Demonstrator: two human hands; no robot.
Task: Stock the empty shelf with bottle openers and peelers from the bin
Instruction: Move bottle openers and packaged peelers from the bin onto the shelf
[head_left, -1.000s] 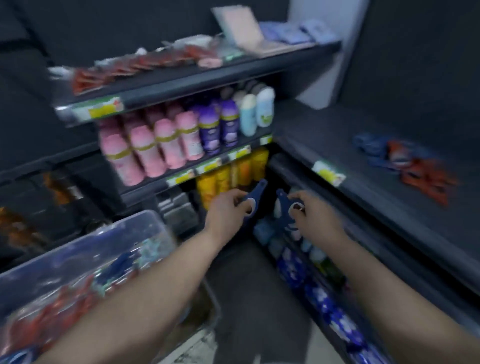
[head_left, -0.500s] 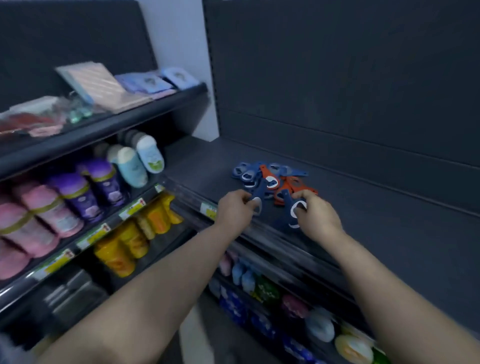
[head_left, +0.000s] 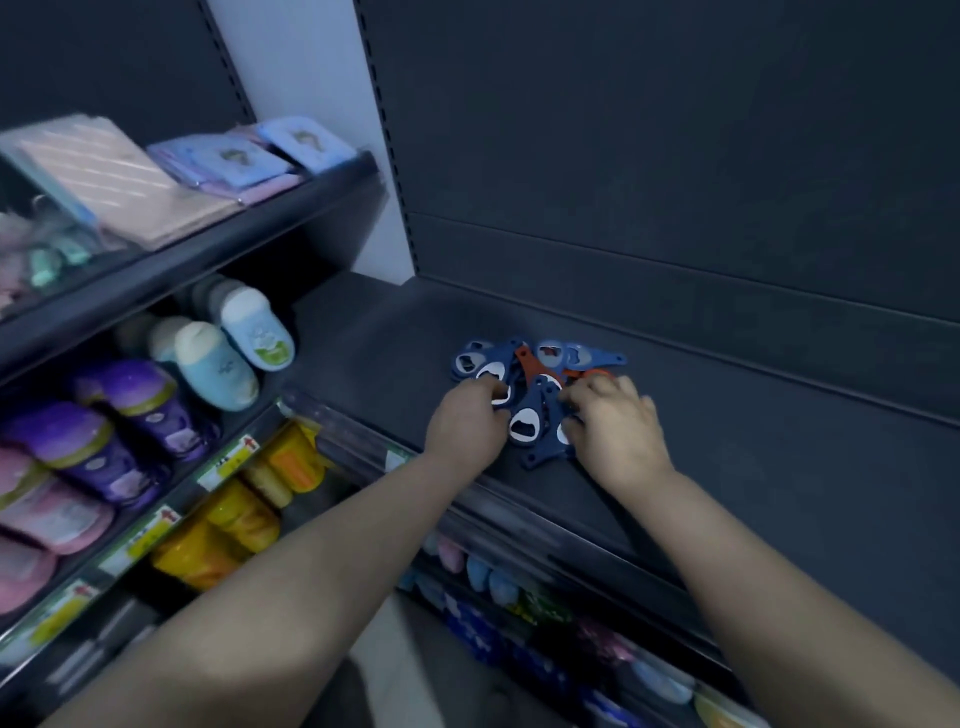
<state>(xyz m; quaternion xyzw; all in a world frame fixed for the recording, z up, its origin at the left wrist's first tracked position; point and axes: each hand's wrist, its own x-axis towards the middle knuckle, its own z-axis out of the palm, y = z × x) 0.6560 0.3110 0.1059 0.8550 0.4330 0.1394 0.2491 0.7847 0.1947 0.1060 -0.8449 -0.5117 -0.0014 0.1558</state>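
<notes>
Dark shelf, bottle openers piled. Both the left hand and right hand pinch one; next, let go.

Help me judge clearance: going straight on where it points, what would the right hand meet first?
Likely the heap of blue and orange plastic bottle openers on the dark metal shelf, which the right hand touches; depth is unclear.
</notes>
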